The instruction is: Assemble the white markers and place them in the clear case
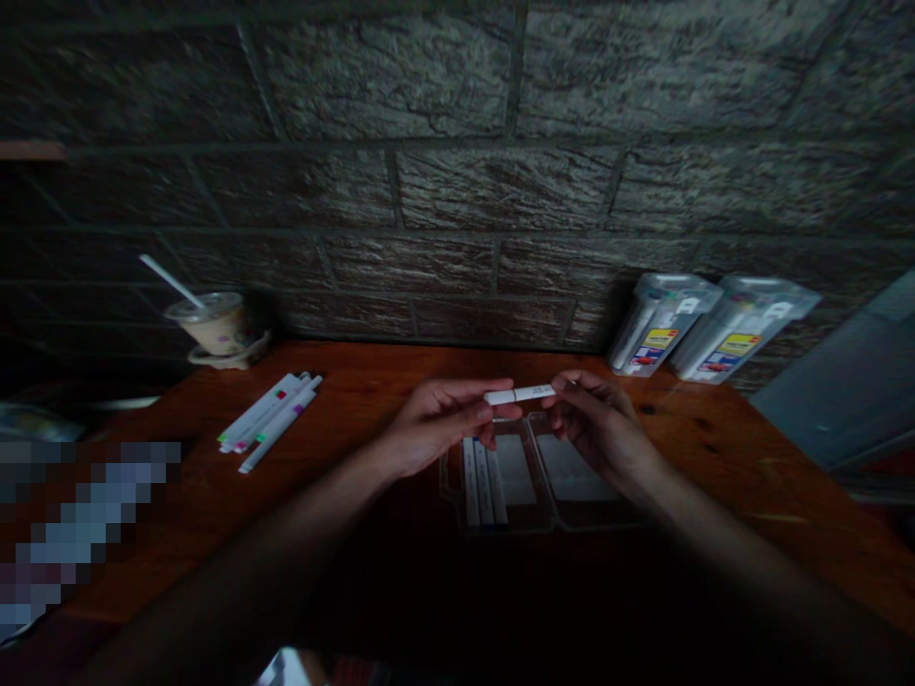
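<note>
A white marker [525, 393] is held level above the table, one end in each hand. My left hand [447, 417] pinches its left end between thumb and fingers. At the other end, the fingertips of my right hand [597, 419] close on it. A thin dark line crosses the marker near its middle. Below my hands lies an open clear plastic case [541, 467]. Several white markers [484, 481] lie side by side in its left half; my right hand and forearm partly cover the right half.
On the left lies a pile of white markers [268, 419] with coloured marks. Behind it, a lidded cup with a straw [211, 324] stands in a carrier. Two closed clear cases [661, 329] stand upright at the back right, against the brick wall [457, 191]. The wooden table [357, 367] is dimly lit.
</note>
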Available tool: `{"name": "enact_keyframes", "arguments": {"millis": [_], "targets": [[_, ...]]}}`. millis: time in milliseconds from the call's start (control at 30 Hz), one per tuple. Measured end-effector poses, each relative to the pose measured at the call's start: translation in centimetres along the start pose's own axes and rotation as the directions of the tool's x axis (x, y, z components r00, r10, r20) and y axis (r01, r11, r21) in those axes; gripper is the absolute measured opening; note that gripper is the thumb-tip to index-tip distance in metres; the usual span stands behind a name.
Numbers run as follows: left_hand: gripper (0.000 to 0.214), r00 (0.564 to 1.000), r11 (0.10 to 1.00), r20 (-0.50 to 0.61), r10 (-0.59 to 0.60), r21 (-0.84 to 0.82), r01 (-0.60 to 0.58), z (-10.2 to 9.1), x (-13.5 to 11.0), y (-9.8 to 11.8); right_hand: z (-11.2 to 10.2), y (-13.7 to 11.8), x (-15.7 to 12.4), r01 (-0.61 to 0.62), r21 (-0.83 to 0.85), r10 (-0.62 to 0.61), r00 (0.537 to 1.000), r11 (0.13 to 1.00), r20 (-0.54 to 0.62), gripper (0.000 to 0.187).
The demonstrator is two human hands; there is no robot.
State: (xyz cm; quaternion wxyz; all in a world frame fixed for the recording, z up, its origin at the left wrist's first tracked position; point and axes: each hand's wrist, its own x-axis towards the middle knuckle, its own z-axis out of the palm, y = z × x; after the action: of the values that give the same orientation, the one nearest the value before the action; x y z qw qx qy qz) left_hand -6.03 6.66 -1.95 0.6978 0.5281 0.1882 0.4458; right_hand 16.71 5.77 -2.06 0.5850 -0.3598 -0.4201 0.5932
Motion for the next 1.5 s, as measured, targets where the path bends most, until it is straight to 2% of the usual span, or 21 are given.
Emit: {"name": "enact_keyframes", "arguments": {"millis": [267, 967, 1333, 1500], "targets": [[0.036, 0.998, 0.995, 0.039, -0.047, -0.085, 0.050, -0.35, 0.06, -0.17, -0.02, 0.02, -0.04, 0.029, -0.012, -0.029, 0.999, 0.999, 0.024, 0.025], [0.031, 0.999, 0.995, -0.004, -0.054, -0.085, 0.053, 0.11, 0.18, 0.00, -0.03, 0.10, -0.09, 0.055, -0.006, -0.055, 0.998, 0.998, 0.034, 0.026], [0.033, 0.999, 1.000, 0.023, -0.026, 0.004, 0.025, -0.20, 0.17, -0.02, -0.09, 0.07, 0.05, 0.043, 0.018, -0.043, 0.999, 0.999, 0.015, 0.027], [0.034, 0.999, 0.998, -0.008, -0.040, 0.040, 0.040, -0.03, 0.11, 0.10, -0.06, 0.08, 0.03, 0.056, 0.014, -0.056, 0.998, 0.998, 0.012, 0.026]]}}
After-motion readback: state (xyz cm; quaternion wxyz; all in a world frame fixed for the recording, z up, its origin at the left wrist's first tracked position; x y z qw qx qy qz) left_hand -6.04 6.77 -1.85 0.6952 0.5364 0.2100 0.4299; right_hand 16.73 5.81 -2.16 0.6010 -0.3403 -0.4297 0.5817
